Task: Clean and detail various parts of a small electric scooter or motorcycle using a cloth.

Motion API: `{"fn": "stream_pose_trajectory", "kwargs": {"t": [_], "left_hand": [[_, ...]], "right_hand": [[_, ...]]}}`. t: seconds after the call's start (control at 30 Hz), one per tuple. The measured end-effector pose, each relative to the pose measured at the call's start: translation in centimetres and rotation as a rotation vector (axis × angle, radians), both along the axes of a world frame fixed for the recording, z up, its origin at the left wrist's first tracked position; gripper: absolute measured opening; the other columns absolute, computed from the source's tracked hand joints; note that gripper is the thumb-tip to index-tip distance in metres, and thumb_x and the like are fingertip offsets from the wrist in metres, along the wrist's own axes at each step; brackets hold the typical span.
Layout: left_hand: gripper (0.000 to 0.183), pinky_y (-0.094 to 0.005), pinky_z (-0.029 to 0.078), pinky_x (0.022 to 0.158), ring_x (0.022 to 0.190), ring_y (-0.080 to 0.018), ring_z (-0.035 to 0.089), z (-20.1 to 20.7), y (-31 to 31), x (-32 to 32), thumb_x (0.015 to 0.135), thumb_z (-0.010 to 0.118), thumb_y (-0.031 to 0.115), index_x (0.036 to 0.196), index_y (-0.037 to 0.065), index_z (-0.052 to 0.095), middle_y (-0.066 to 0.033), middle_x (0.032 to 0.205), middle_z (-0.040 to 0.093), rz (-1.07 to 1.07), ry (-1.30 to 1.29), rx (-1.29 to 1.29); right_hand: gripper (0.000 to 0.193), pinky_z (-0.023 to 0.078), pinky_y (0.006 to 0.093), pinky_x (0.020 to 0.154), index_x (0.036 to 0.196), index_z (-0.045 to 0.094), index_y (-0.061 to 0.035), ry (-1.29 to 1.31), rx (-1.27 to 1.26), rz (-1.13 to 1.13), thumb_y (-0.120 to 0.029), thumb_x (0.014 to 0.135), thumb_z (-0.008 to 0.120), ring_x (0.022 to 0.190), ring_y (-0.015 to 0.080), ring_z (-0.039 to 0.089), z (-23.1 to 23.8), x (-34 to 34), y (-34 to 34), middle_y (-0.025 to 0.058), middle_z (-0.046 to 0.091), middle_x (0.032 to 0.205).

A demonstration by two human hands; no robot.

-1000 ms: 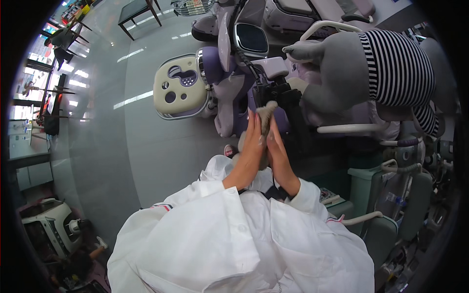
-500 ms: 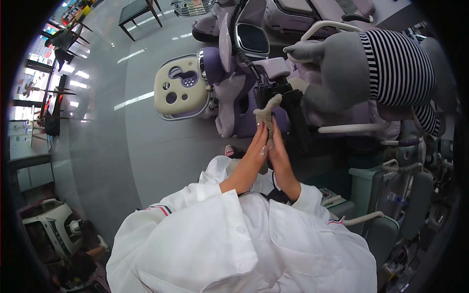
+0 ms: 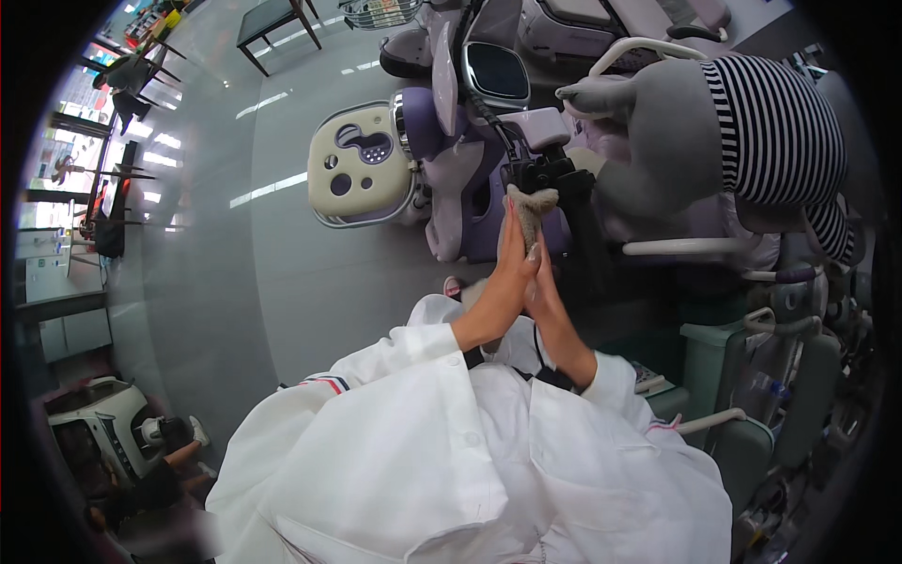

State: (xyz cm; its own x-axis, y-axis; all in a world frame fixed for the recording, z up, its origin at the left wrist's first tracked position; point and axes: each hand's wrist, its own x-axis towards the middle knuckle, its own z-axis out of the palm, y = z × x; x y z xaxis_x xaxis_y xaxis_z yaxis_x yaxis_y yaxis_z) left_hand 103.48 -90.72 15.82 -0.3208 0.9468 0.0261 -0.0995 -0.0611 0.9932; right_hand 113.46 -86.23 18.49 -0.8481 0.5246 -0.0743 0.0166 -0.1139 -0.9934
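A beige, fuzzy cloth (image 3: 532,203) is pressed between my two palms, its crumpled end sticking out past the fingertips. My left hand (image 3: 512,268) lies along one side of it, fingers straight and together. Against the other side, my right hand (image 3: 542,287) is pressed flat, partly hidden by the left. Just beyond the cloth are the black handlebar controls (image 3: 554,177) of a lilac electric scooter (image 3: 455,193). Its dark grip (image 3: 584,230) runs close by my right fingers. Whether the cloth touches the handlebar, I cannot tell.
A cream panel with round holes (image 3: 349,202) sits at the scooter's front. A grey plush toy in a striped shirt (image 3: 780,132) lies on its seat. Green scooters (image 3: 709,367) crowd the right. Another person's leg (image 3: 183,456) shows beside a white scooter (image 3: 103,423) at lower left.
The cloth has turned and bunched between my palms, and less of it sticks up. My hands have shifted slightly right in view, along with the whole scene.
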Motion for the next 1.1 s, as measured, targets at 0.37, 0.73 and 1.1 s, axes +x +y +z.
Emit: {"fn": "stream_pose_trajectory", "kwargs": {"t": [0.37, 0.73, 1.1], "left_hand": [[0.069, -0.0337, 0.004, 0.113, 0.141, -0.0266, -0.004, 0.5, 0.2, -0.5, 0.099, 0.022, 0.044, 0.144, 0.006, -0.016, -0.0162, 0.152, -0.005, -0.040, -0.027, -0.089], [0.074, -0.0346, 0.006, 0.113, 0.141, -0.0276, -0.001, 0.5, -1.1, -0.5, 0.098, 0.021, 0.047, 0.143, 0.000, -0.014, -0.0164, 0.152, -0.002, -0.107, -0.044, -0.118], [0.058, -0.0310, 0.045, 0.088, 0.119, -0.0214, 0.048, 0.9, -5.3, -2.2, 0.094, 0.047, 0.013, 0.144, 0.011, 0.017, -0.0132, 0.142, 0.033, -0.089, -0.200, -0.220]], "right_hand": [[0.086, 0.002, 0.0357, 0.112, 0.143, -0.018, -0.0061, -0.021, -0.212, 0.034, -0.052, 0.095, 0.036, 0.140, 0.0228, -0.008, -1.4, 0.1, 0.3, 0.0101, -0.009, 0.152], [0.082, 0.011, 0.0348, 0.111, 0.145, -0.010, -0.0067, 0.066, -0.384, 0.043, -0.048, 0.095, 0.040, 0.139, 0.0229, 0.006, -1.9, -0.6, 0.7, 0.0102, 0.002, 0.151], [0.041, 0.042, 0.0322, 0.091, 0.126, 0.045, -0.0028, -0.265, -0.170, -0.036, -0.032, 0.096, 0.045, 0.106, 0.0223, 0.056, -0.5, 2.1, -0.3, 0.0120, 0.057, 0.118]]}}
